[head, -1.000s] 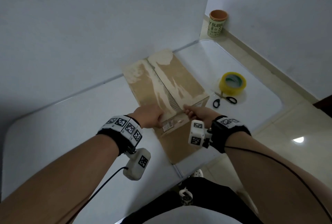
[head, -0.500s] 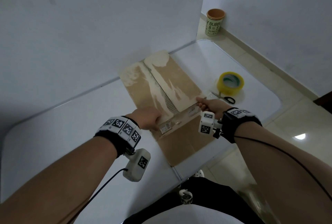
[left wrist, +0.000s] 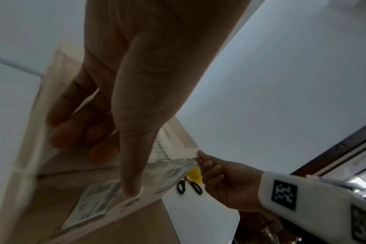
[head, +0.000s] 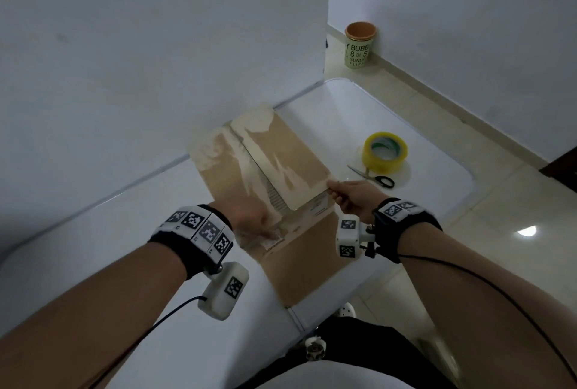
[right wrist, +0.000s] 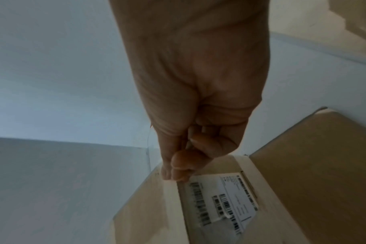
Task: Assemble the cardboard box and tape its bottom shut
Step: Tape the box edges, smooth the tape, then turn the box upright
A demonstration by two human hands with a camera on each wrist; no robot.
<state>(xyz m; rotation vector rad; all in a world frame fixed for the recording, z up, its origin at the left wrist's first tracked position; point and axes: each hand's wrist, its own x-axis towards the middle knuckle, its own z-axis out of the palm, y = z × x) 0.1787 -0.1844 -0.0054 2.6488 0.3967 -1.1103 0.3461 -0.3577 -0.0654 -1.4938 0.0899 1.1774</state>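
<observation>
Right hand (head: 352, 198) pinching the right flap (head: 287, 167), now lifted higher off the flattened cardboard box (head: 306, 251) on the table (head: 93, 242), left hand (head: 249, 220) pressing with thumb, fingers curled; opening begun, taping far off.

Matt brown cardboard box (head: 281, 157), torn pale patches; glossy yellow tape roll (head: 384, 153).

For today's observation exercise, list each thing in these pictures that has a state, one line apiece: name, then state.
cardboard box: flattened on the table, not yet assembled, bottom untaped.
right flap: lifted at its near corner.
left hand: presses the box down by the shipping label.
right hand: pinches the flap's corner.
tape roll: lying flat, untouched.
scissors: closed, beside the tape roll.
cup: upright on the floor.
</observation>
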